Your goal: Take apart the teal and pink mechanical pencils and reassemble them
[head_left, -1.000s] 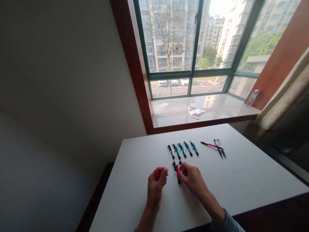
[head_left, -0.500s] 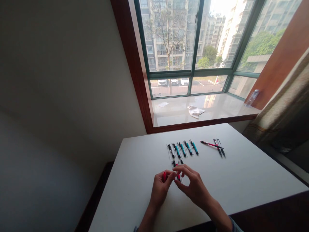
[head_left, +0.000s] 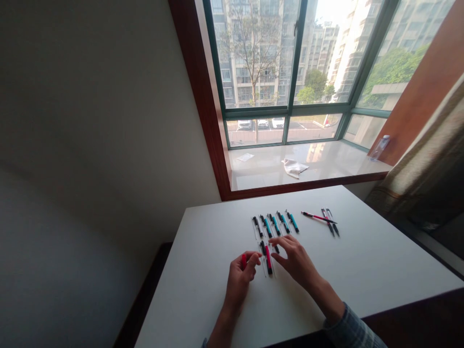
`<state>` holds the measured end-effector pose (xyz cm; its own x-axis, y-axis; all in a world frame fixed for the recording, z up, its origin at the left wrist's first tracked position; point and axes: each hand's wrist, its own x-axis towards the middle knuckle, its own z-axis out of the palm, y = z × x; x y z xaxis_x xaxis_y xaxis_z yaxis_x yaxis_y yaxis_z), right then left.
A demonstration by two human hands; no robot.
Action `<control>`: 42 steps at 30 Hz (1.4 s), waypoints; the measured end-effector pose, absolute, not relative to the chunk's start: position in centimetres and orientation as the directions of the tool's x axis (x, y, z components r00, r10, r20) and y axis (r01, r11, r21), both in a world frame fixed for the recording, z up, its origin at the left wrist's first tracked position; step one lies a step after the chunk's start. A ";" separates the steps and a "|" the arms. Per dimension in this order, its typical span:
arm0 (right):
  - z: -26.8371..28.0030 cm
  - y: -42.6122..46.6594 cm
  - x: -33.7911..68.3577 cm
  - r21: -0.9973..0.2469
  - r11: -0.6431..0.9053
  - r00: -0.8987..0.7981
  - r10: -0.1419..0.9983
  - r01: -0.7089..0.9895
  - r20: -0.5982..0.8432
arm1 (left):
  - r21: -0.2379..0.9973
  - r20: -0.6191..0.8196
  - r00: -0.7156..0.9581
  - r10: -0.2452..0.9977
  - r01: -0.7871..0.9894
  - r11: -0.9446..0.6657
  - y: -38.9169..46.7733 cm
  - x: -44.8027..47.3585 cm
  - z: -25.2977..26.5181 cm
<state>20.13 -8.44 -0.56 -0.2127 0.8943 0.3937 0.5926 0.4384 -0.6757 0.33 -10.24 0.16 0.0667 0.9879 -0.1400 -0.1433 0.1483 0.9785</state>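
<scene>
My left hand [head_left: 238, 279] is closed around a red pen barrel [head_left: 244, 261], held just above the table's near middle. My right hand [head_left: 296, 258] hovers to the right of it, thumb and index finger apart, its fingertips beside a small black pen part [head_left: 276, 249]. Between the two hands lies a pink-and-black pen barrel [head_left: 268, 260], next to a black pen piece [head_left: 263, 248] and thin rods. Whether the right fingertips touch any tiny part is too small to tell.
Behind the hands runs a row of disassembled pens [head_left: 274, 224], mostly teal and black. Several whole pens [head_left: 328, 221] lie crossed at the right on the white table [head_left: 369, 251]. Beyond, a cloth [head_left: 295, 168] and a plastic bottle [head_left: 380, 147] rest on the windowsill.
My right hand has moved away from the left one, forward and to the right, toward the small parts. The left hand has shifted slightly left with the red barrel. The pink-and-black barrel is now uncovered.
</scene>
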 end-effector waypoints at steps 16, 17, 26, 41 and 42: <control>-1.5 -10.9 21.1 -0.616 0.500 -0.338 0.866 0.608 0.370 | 0.974 -0.146 0.077 0.986 -0.165 0.157 -10.3 0.4 0.3; -1.7 -11.1 21.1 -0.616 0.497 -0.345 0.868 0.611 0.358 | 0.973 -0.146 0.080 0.986 -0.167 0.158 -10.3 0.4 0.3; -2.1 -11.3 21.0 -0.634 0.487 -0.354 0.873 0.601 0.335 | 0.975 -0.136 0.067 0.988 -0.168 0.145 -10.3 0.5 0.5; -2.7 -11.5 21.4 -0.623 0.474 -0.334 0.880 0.622 0.336 | 0.976 -0.131 0.076 0.988 -0.163 0.142 -10.3 0.4 -0.2; -2.7 -11.4 21.5 -0.621 0.474 -0.326 0.881 0.625 0.344 | 0.976 -0.132 0.076 0.988 -0.164 0.143 -10.3 0.4 -0.3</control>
<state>21.53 -11.44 -2.66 -0.3257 0.8807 0.3441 0.6245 0.4736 -0.6210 0.35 -10.28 -0.26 0.0761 0.9884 -0.1315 -0.1639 0.1425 0.9761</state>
